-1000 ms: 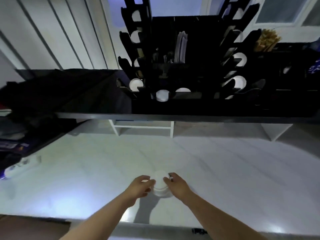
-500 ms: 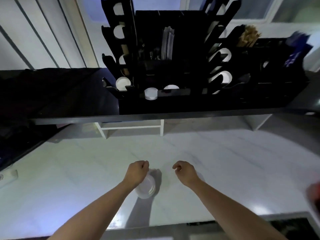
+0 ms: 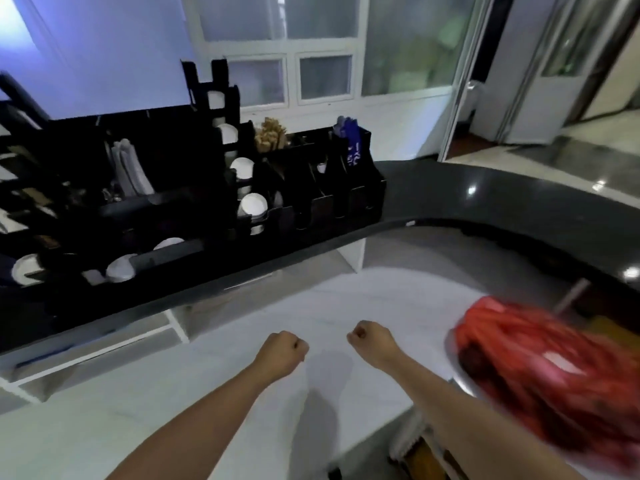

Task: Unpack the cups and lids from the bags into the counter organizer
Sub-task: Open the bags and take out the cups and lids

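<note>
A white marble-look counter (image 3: 346, 296) runs below a raised dark counter ledge (image 3: 485, 199) that curves away to the right. On the ledge stands a black organizer (image 3: 311, 209), its slots showing white lids (image 3: 254, 204). A blurred red mesh bag (image 3: 540, 368) rests at the white counter's right edge.

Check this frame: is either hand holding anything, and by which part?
Nothing visible is held. The left hand and right hand are both curled into fists above the white counter.

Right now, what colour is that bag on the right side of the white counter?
Red, blurred by motion: the bag shows only in the head view.
</note>
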The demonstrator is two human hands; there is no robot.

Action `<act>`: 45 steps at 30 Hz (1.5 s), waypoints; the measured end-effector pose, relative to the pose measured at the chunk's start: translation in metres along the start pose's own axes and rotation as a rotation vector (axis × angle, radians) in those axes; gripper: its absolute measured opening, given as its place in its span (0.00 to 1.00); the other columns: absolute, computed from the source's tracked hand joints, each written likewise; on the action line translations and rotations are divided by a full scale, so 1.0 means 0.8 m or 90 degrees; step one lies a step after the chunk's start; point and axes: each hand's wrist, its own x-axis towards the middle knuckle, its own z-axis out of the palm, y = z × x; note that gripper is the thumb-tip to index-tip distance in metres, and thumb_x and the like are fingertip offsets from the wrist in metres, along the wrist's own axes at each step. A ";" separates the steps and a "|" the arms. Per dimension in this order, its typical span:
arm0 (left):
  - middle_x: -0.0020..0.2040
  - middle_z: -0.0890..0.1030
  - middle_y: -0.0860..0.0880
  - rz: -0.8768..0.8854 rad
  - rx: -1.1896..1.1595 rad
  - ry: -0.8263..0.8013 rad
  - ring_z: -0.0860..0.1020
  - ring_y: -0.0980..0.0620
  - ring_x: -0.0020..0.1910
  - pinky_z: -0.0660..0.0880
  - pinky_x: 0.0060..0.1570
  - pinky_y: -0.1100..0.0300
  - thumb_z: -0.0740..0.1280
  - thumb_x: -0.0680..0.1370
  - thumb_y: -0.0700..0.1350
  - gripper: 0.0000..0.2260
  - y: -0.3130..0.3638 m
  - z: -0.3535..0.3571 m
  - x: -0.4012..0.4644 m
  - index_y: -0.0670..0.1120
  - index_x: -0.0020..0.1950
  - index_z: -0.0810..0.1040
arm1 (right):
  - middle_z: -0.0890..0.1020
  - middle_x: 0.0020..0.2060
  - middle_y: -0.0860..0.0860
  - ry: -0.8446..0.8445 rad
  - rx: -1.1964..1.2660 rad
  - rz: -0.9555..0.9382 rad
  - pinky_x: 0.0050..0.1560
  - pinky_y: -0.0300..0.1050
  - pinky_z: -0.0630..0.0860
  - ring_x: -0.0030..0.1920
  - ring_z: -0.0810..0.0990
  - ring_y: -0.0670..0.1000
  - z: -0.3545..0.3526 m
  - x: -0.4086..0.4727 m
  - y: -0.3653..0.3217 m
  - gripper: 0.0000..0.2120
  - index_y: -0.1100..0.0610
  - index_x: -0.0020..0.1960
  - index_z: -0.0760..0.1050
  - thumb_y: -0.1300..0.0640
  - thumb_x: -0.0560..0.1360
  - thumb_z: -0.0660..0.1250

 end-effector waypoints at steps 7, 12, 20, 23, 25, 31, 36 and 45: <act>0.40 0.84 0.52 0.110 0.002 -0.069 0.77 0.61 0.33 0.72 0.32 0.67 0.63 0.82 0.50 0.12 0.166 0.121 0.059 0.50 0.43 0.82 | 0.71 0.28 0.52 0.148 0.001 0.101 0.37 0.47 0.68 0.34 0.72 0.53 -0.160 -0.025 0.146 0.17 0.57 0.32 0.65 0.51 0.76 0.62; 0.36 0.85 0.54 0.195 0.017 -0.115 0.78 0.65 0.34 0.75 0.36 0.67 0.61 0.82 0.43 0.09 0.264 0.215 0.075 0.52 0.52 0.81 | 0.77 0.30 0.54 0.223 -0.001 0.165 0.40 0.49 0.72 0.37 0.78 0.58 -0.241 -0.055 0.253 0.17 0.58 0.32 0.69 0.50 0.75 0.62; 0.54 0.85 0.51 0.379 0.166 -0.248 0.81 0.50 0.54 0.76 0.57 0.57 0.60 0.78 0.43 0.16 0.389 0.328 0.112 0.51 0.61 0.80 | 0.68 0.29 0.50 0.331 -0.025 0.235 0.34 0.49 0.59 0.36 0.69 0.57 -0.312 -0.070 0.374 0.15 0.54 0.33 0.62 0.55 0.77 0.62; 0.59 0.83 0.52 0.486 0.238 -0.270 0.79 0.51 0.59 0.75 0.59 0.57 0.61 0.79 0.44 0.14 0.426 0.366 0.143 0.51 0.59 0.81 | 0.73 0.39 0.52 0.285 -0.128 0.239 0.38 0.50 0.64 0.42 0.73 0.57 -0.323 -0.067 0.407 0.12 0.56 0.39 0.69 0.55 0.80 0.61; 0.59 0.83 0.53 0.545 0.269 -0.277 0.79 0.53 0.59 0.74 0.59 0.58 0.61 0.79 0.46 0.13 0.444 0.386 0.162 0.51 0.60 0.81 | 0.78 0.47 0.54 0.283 -0.277 0.217 0.47 0.50 0.70 0.50 0.76 0.58 -0.325 -0.067 0.423 0.06 0.57 0.48 0.77 0.55 0.79 0.64; 0.60 0.79 0.51 0.725 0.395 -0.342 0.76 0.47 0.60 0.73 0.58 0.52 0.64 0.79 0.51 0.15 0.486 0.435 0.207 0.52 0.64 0.78 | 0.70 0.73 0.57 0.309 -0.367 0.294 0.73 0.63 0.61 0.75 0.65 0.61 -0.331 -0.074 0.456 0.19 0.50 0.63 0.79 0.47 0.73 0.72; 0.74 0.68 0.49 0.850 0.566 -0.447 0.68 0.46 0.71 0.69 0.66 0.50 0.66 0.78 0.54 0.27 0.504 0.483 0.220 0.51 0.77 0.66 | 0.46 0.81 0.54 0.251 -0.251 0.402 0.78 0.59 0.47 0.81 0.45 0.58 -0.326 -0.079 0.484 0.30 0.41 0.79 0.55 0.42 0.80 0.60; 0.55 0.79 0.52 1.049 0.658 -0.320 0.79 0.48 0.53 0.76 0.54 0.58 0.75 0.67 0.55 0.21 0.489 0.513 0.211 0.53 0.58 0.80 | 0.47 0.81 0.54 0.222 -0.197 0.411 0.74 0.56 0.60 0.79 0.54 0.58 -0.326 -0.088 0.497 0.31 0.43 0.80 0.55 0.45 0.80 0.63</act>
